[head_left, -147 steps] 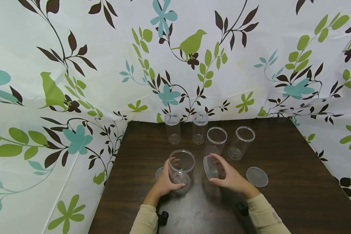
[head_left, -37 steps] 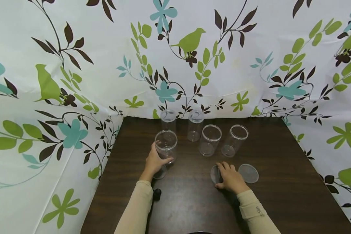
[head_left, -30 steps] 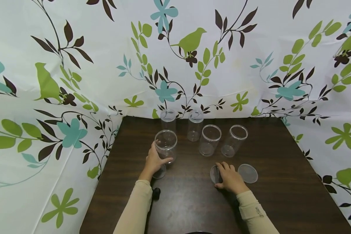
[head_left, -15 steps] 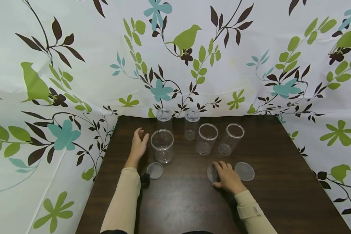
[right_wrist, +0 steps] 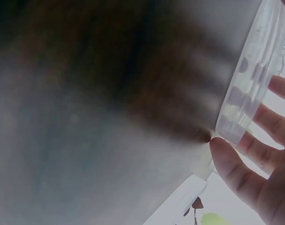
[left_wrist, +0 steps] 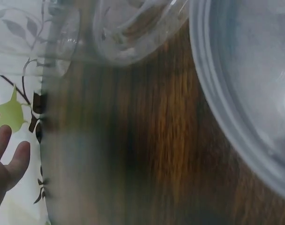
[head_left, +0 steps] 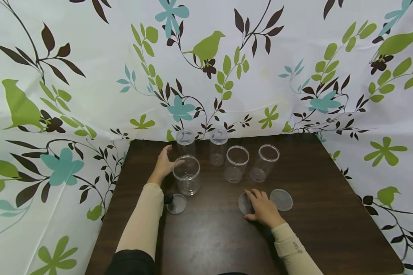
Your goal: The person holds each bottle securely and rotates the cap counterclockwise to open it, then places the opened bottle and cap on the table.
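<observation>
The lid (head_left: 242,205) sits on or just above the table (head_left: 206,244), its rim spanned by the right hand's (head_left: 264,210) bent fingers and thumb. Well to the left, an upright jar (head_left: 187,179) stands uncapped beside the left hand (head_left: 163,163), which is loosely spread (no grip shows). A brush of that thumb could tip this light-looking jar into the rear jar (head_left: 186,137); a careless right-hand sweep might shove the second lid (head_left: 281,200).

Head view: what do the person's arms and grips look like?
The left sleeve and right sleeve are cream; the right bears a small dark marking. Black fabric meets the left sleeve's upper end. The left grip and right grip are gloveless hands.
</observation>
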`<state>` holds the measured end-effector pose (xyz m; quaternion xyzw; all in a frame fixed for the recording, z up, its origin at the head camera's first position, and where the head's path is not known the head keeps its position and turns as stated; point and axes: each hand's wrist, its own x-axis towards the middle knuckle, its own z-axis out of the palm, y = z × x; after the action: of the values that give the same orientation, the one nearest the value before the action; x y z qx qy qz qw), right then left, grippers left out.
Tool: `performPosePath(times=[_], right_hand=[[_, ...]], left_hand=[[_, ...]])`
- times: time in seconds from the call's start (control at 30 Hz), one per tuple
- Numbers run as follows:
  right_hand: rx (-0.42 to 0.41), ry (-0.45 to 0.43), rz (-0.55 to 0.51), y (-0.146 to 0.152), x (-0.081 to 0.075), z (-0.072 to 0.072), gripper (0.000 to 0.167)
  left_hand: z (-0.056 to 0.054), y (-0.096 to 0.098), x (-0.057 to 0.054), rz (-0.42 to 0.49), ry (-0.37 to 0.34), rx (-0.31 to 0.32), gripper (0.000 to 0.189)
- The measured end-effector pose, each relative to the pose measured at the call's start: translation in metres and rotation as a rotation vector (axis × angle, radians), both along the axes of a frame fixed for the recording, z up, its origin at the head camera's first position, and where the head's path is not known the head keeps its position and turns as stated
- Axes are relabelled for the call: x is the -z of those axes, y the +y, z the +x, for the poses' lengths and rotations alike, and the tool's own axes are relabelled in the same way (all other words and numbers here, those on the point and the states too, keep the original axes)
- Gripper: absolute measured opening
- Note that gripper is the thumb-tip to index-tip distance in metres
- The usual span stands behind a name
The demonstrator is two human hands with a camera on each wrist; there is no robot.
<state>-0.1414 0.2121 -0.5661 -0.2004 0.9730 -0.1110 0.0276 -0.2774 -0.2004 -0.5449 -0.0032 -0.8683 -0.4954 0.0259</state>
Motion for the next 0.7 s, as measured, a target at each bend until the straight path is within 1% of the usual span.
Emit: performPosePath(times=[0.13,0.27,0.43,0.53,0.63,0.7], right_hand=[[0.004,0.001,-0.012,-0.002,0.000,0.000,0.098],[0.010,0.011,-0.015,-0.002,0.000,0.001,0.098],[0.003,0.022,-0.016,-0.001,0.002,0.002,0.098],[0.002,0.026,-0.019,-0.001,0.002,0.003,0.098],[0.006,0.024,-0.022,-0.001,0.002,0.002,0.098],[0.012,0.022,-0.021,-0.001,0.002,0.002,0.098]], left_hand=[[-0.006,0.004,0.004,0.009,-0.007,0.018,0.096],[-0.011,0.011,0.006,0.030,0.003,0.034,0.096],[-0.015,0.017,0.006,0.029,0.016,0.027,0.095],[-0.016,0.019,0.006,0.022,0.002,0.012,0.094],[-0.018,0.021,0.006,0.025,0.007,0.015,0.085],[-0.019,0.023,0.006,0.025,0.022,0.016,0.077]])
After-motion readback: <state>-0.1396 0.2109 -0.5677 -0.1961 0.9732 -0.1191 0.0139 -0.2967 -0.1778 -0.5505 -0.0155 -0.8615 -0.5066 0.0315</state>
